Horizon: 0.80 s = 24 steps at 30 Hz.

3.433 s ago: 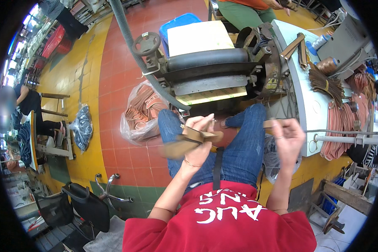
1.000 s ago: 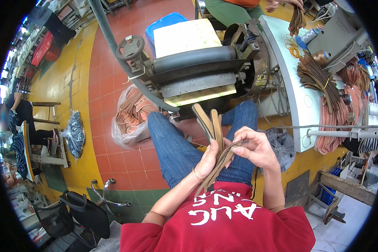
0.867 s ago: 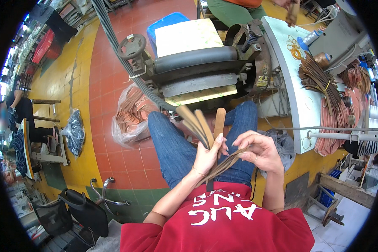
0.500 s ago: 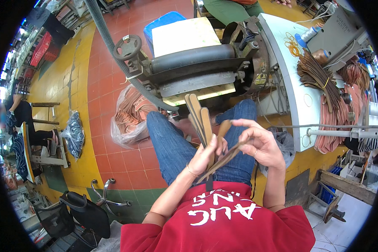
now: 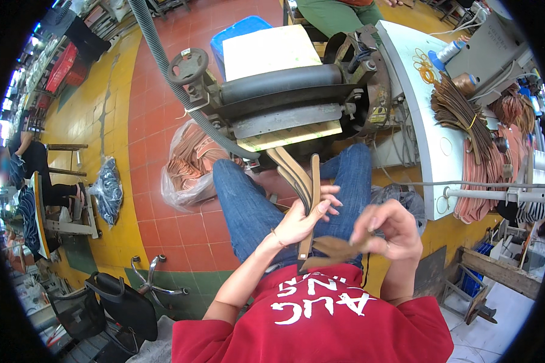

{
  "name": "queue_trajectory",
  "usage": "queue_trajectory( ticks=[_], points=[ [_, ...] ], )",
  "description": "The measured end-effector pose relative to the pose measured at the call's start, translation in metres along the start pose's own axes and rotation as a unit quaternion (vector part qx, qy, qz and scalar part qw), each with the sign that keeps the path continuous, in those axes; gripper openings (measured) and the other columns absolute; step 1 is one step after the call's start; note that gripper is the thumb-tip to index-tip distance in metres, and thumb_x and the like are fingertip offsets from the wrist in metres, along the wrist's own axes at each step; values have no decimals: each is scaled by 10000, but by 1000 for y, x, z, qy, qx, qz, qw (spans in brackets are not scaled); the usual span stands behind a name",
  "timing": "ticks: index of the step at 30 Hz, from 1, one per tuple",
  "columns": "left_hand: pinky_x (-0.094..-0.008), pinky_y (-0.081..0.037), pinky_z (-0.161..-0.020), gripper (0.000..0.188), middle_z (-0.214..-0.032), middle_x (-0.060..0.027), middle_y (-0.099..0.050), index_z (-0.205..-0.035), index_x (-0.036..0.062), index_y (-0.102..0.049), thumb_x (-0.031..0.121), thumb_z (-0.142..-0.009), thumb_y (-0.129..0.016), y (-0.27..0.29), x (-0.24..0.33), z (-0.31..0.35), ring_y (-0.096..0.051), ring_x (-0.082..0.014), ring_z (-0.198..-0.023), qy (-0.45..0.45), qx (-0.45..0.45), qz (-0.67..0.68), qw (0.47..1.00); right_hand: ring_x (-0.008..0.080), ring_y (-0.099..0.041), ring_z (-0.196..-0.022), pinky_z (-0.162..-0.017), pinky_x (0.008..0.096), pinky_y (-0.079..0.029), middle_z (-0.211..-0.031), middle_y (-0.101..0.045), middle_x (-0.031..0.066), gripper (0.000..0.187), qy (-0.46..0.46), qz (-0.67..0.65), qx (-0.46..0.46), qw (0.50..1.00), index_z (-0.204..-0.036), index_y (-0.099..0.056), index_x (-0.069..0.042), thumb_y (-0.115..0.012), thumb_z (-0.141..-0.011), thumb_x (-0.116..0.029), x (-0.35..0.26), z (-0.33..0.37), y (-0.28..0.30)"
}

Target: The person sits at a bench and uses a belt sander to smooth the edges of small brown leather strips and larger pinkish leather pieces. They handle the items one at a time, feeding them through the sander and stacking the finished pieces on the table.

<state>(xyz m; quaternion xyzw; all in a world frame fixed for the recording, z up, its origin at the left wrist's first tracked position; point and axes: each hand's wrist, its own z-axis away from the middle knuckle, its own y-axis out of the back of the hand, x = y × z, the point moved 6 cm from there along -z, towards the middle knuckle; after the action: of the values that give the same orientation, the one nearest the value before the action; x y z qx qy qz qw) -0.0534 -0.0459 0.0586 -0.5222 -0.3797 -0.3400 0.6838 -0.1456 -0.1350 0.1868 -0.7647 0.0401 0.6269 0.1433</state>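
Observation:
Over my lap, my left hand (image 5: pixel 301 222) is closed round a small fan of tan and dark leather straps (image 5: pixel 295 173). Their rounded ends point away from me toward the machine, and one strap stands apart from the others on the right. My right hand (image 5: pixel 389 228) has thumb and fingers pinched together on a brown leather strap (image 5: pixel 336 248). That strap is smeared by motion and reaches left, close to the lower ends of the straps in my left hand.
A roller machine (image 5: pixel 278 85) with a handwheel (image 5: pixel 188 66) stands ahead. Left of my knees lies a clear bag of pinkish strips (image 5: pixel 194 158). The white table (image 5: pixel 415 121) on the right bears bundled brown straps (image 5: pixel 463 115) and thread spools (image 5: pixel 448 51). A grey hose (image 5: pixel 163 66) hangs at left.
My right hand has moved right and toward me, drawing its strap away from the bunch. The fingers of my left hand have loosened somewhat, and the straps in it have spread.

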Motion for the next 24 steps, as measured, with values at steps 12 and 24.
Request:
queue_trajectory(
  ticks=[12, 24],
  points=[
    [-264, -509, -727, 317, -972, -57, -549, -1120, 33, -447, 137, -880, -628, -40, 5, 21, -628, -144, -834, 61, -120, 83, 987, 184, -526, -1077, -848, 288, -462, -1337, -414, 121, 581, -187, 92, 56, 976, -1382, -343, -1, -615, -874, -82, 53, -15, 23],
    [-316, -501, -773, 438, -895, -75, -577, -1202, 40, -433, 229, -867, -642, -32, -32, 31, -611, -187, -837, 148, -128, 207, 959, 175, -593, -994, -873, 322, -462, -1153, -578, 73, 514, -224, -52, -45, 972, -1171, -584, -22, -565, -886, -450, 142, -46, 17]
  ],
)
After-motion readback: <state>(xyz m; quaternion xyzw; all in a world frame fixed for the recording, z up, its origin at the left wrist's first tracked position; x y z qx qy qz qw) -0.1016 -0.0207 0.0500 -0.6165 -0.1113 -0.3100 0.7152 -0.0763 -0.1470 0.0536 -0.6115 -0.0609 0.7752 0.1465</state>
